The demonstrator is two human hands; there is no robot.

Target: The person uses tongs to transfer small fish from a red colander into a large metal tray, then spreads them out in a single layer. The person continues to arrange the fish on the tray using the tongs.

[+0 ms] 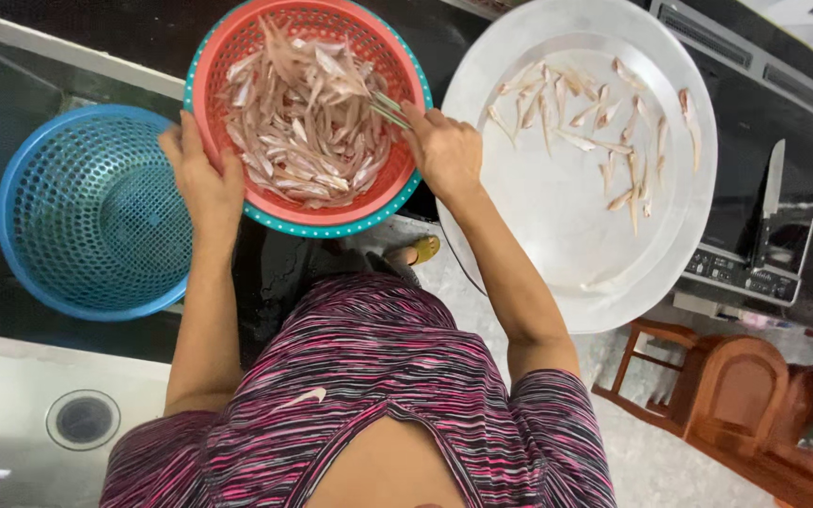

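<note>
Red plastic colander [390, 56], heaped with small pale fish [303, 122], sits on the dark desk [275, 263] between a blue basket [96, 212] and a round metal tray [557, 216]. The left hand [201, 174] clasps its rim; the right hand [444, 150] pinches green chopsticks [388, 108] over the fish.

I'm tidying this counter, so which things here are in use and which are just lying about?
In use:
left hand on the red basket of small fish
right hand holding chopsticks
round metal tray with laid-out fish

Lying about:
blue basket
knife on the cooktop
</note>
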